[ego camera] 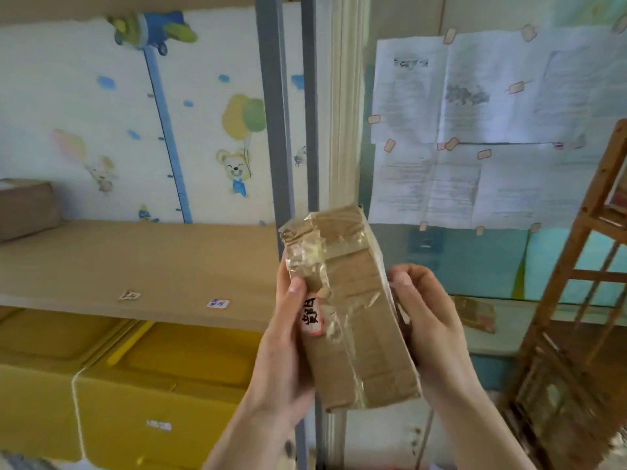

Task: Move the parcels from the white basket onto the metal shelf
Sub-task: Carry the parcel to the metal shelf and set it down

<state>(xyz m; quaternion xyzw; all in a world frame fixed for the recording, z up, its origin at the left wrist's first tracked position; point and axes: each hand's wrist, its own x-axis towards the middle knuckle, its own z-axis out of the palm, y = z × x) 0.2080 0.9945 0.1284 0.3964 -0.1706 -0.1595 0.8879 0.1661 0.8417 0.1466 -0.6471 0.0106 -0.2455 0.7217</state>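
Observation:
I hold a brown cardboard parcel [353,307], wrapped in clear tape and bearing a small white handwritten label, upright in front of me. My left hand [288,340] grips its left side with the thumb on the front, just above the label. My right hand [431,320] holds its right edge. The parcel is in the air, just right of the grey upright post [271,113] of the metal shelf. The shelf's board [135,266] lies to the left, about level with the parcel's top half. The white basket is out of view.
Another brown parcel [27,208] sits at the far left of the shelf board. Yellow boxes [152,385] fill the level below. Small labels [217,303] are stuck on the board's front edge. A wooden rack [576,300] stands on the right, papers [475,130] are taped to the wall.

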